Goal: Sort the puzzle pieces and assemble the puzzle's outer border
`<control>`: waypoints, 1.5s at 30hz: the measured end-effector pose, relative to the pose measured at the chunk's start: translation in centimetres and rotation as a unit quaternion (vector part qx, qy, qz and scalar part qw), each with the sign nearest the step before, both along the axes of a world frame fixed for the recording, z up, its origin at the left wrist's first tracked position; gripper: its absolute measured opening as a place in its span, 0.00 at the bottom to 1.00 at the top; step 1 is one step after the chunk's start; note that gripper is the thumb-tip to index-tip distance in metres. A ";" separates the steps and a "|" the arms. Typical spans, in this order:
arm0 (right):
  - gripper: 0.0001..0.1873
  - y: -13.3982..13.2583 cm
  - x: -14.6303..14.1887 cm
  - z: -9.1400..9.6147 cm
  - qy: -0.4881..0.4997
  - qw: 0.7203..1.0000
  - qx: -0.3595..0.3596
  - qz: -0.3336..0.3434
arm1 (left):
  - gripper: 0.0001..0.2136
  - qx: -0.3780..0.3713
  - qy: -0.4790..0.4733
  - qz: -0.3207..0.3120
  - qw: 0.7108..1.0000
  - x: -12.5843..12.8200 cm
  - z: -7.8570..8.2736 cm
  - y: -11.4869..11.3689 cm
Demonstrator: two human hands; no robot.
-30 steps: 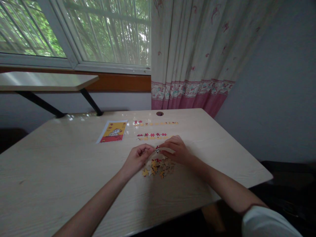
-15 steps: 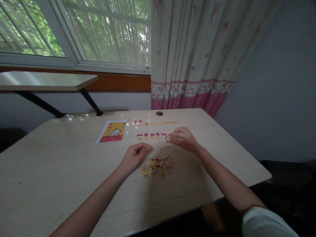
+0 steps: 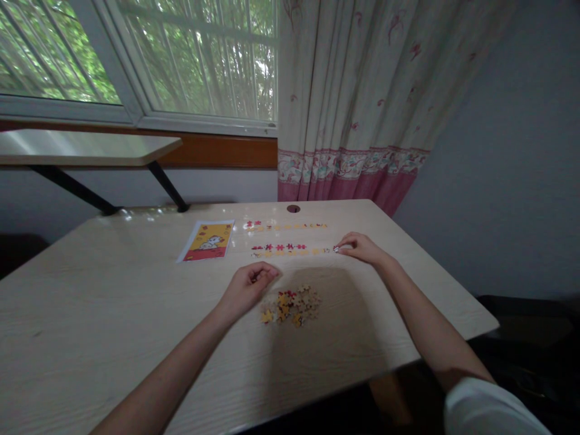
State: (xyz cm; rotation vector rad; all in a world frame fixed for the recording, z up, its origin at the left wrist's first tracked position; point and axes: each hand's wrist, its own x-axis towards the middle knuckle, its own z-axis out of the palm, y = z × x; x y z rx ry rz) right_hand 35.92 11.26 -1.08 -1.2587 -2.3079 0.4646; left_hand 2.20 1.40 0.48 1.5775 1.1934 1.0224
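Yellow card (image 3: pixel 211 237) and puzzle pile (image 3: pixel 284 306) flank curled left hand (image 3: pixel 248 287), contents unclear; right hand (image 3: pixel 361 248) pinches piece (image 3: pixel 336 249).

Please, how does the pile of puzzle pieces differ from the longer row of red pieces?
The pile is heaped and jumbled, while the longer row of red pieces is laid out in a line. The pile mixes yellow, tan and some red; the row looks red throughout. The pile lies closer to the person, the row farther away. Both are puzzle pieces on the same table.
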 end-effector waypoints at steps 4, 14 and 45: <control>0.13 0.0 0.2 0.2 -0.039 0.999 0.011 -0.017 | 0.11 -0.006 0.004 -0.002 1.000 0.0 0.0 0.0; 0.08 -3.1 -5.3 1.8 -0.017 0.992 0.030 0.121 | 0.12 -0.002 0.031 -0.017 0.999 0.1 -0.6 -0.2; 0.01 -8.2 -12.3 1.9 0.068 0.985 0.092 0.127 | 0.08 0.049 0.133 -0.070 0.987 0.9 -0.1 -1.3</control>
